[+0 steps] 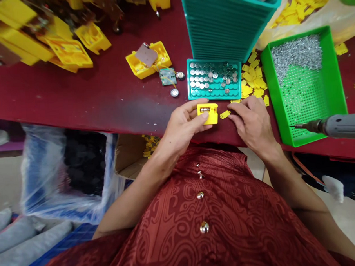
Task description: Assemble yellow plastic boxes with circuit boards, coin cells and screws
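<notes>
Over the red table (60, 91), a yellow case (211, 115) is held by the left hand (183, 119); at its three o'clock, a tab (224, 115) is pinched by the right hand (252, 120); at eight, a crate (35, 174).

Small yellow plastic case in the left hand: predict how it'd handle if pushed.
The small yellow plastic case would probably slide, not roll, being boxy. Its straight edges suggest stiffness. Silver discs might spill if tipped, since they lie exposed.
</notes>
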### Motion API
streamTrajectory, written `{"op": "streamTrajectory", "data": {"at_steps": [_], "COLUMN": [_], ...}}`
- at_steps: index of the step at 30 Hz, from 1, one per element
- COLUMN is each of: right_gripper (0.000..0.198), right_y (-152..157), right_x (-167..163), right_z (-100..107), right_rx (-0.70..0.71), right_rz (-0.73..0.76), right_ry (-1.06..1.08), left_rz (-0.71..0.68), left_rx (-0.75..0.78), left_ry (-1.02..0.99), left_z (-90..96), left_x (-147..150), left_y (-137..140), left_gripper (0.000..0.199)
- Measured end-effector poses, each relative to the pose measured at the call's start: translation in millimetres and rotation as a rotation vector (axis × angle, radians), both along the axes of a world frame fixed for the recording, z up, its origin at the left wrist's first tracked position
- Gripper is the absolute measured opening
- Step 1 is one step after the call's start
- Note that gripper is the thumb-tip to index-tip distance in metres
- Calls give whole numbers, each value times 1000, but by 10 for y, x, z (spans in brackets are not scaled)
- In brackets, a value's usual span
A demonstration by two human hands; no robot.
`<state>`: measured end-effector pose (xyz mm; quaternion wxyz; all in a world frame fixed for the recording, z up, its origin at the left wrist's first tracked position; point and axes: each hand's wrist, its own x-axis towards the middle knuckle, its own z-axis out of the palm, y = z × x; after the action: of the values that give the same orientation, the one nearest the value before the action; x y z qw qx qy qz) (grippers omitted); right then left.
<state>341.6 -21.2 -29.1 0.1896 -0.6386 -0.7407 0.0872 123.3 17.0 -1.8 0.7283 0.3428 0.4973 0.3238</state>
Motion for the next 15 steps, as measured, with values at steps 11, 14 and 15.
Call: {"op": "streamTrajectory", "data": {"at_steps": [11, 14, 15], "right_gripper": [17, 16, 15], "right_y": [-2, -3, -1], "right_x": [-68, -128, -137], "right_z": [-3, -21, -21], "right_rx": [18, 8, 7], "right_rz": [15, 13, 28], "right_ry": [43, 38, 39], "left_rz": [30, 31, 30], "left_rx": [-16, -23, -23], "left_ry": [12, 4, 10], "left_z": [3, 21, 28], "left_x": [-21, -22, -22], "left_y": [9, 12, 11], "left_gripper": [44, 42, 42]}}
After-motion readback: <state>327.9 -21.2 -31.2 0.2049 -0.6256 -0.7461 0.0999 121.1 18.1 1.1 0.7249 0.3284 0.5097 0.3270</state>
